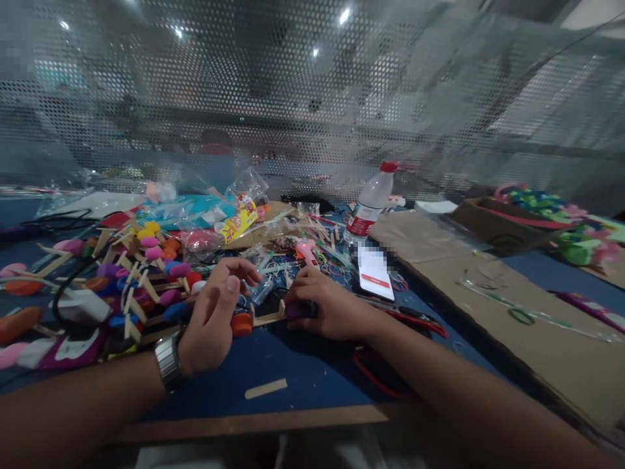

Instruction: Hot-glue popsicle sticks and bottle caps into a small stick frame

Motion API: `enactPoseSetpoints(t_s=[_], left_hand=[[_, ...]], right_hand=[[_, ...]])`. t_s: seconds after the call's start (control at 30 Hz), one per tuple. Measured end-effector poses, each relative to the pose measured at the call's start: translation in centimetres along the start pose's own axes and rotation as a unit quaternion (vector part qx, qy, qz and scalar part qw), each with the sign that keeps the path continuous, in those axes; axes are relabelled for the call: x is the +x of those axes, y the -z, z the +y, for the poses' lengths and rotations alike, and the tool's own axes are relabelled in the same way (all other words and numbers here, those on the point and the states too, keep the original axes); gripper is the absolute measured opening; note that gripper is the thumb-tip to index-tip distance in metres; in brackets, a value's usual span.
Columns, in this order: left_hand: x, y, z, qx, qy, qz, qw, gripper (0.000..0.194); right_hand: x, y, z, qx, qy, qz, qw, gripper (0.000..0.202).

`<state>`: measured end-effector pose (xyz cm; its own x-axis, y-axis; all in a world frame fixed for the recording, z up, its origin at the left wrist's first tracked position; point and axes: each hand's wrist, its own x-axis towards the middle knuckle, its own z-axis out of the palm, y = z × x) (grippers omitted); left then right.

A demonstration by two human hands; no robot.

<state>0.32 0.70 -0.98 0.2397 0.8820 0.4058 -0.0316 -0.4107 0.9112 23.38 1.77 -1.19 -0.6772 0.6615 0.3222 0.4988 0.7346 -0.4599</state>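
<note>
My left hand [215, 312], with a metal-banded watch [168, 359] on its wrist, is raised with its fingers apart and nothing in it. Just right of it, on the blue table, is a small craft-stick piece [267, 318] with an orange round cap [242, 324] at its left end. My right hand [325, 303] is closed around a dark purple round cap [295, 310] at the right end of that piece; its fingers partly hide the cap. A loose craft stick [266, 389] lies in front, near the table edge.
Similar stick-and-cap pieces [131, 286] crowd the left. Behind stand a pink glue gun [307, 253] and a red-capped bottle [370, 203]. A phone [374, 277], red-handled scissors [415, 318] and cardboard [469, 306] lie right. A perforated metal screen [273, 98] rises behind.
</note>
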Motion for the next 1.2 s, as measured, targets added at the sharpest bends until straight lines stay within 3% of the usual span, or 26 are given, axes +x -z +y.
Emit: enactPoseSetpoints(t_s=[0.2, 0.4, 0.47, 0.53, 0.6, 0.7, 0.83, 0.9, 0.97, 1.07, 1.2], left_hand=[[-0.2, 0.1, 0.2, 0.053, 0.011, -0.012, 0.998, 0.037], [-0.2, -0.2, 0.8, 0.077, 0.007, -0.01, 0.997, 0.036], [-0.2, -0.2, 0.9, 0.084, 0.006, -0.009, 0.996, 0.035], [-0.3, -0.1, 0.9, 0.093, -0.001, -0.005, 0.996, 0.033], [-0.5, 0.1, 1.0, 0.106, -0.037, 0.0, 0.994, 0.028], [-0.9, 0.4, 1.2, 0.153, -0.14, -0.003, 0.978, 0.019], [-1.4, 0.7, 1.9, 0.197, -0.23, -0.073, 0.95, 0.032], [-1.5, 0.6, 2.0, 0.175, -0.262, -0.098, 0.944, 0.023], [-1.5, 0.5, 2.0, 0.157, -0.293, -0.103, 0.937, 0.013], [-1.5, 0.4, 1.5, 0.151, -0.335, -0.116, 0.923, 0.025], [-1.7, 0.3, 0.9, 0.159, -0.351, -0.139, 0.912, 0.029]], right_hand=[[0.1, -0.6, 0.5, -0.008, 0.011, 0.032, 0.999, 0.029], [0.0, -0.7, 0.5, 0.024, 0.014, 0.017, 0.999, 0.039], [-0.1, -0.6, 0.4, 0.049, 0.011, 0.041, 0.998, 0.044], [-0.2, -0.4, 0.3, 0.073, -0.006, 0.084, 0.994, 0.035], [-0.2, -0.1, 0.2, 0.092, -0.036, 0.143, 0.985, 0.024], [0.2, 0.5, 0.0, 0.11, -0.053, 0.196, 0.973, 0.027], [0.8, 1.1, 0.0, 0.075, -0.053, 0.248, 0.964, 0.027], [1.2, 1.5, 0.2, 0.05, -0.068, 0.287, 0.954, 0.019], [2.1, 2.1, 0.4, 0.038, -0.081, 0.279, 0.956, 0.01], [4.8, 3.5, 0.8, 0.02, -0.095, 0.195, 0.976, 0.014], [11.9, 5.7, 1.8, -0.073, -0.041, 0.148, 0.985, 0.014]])
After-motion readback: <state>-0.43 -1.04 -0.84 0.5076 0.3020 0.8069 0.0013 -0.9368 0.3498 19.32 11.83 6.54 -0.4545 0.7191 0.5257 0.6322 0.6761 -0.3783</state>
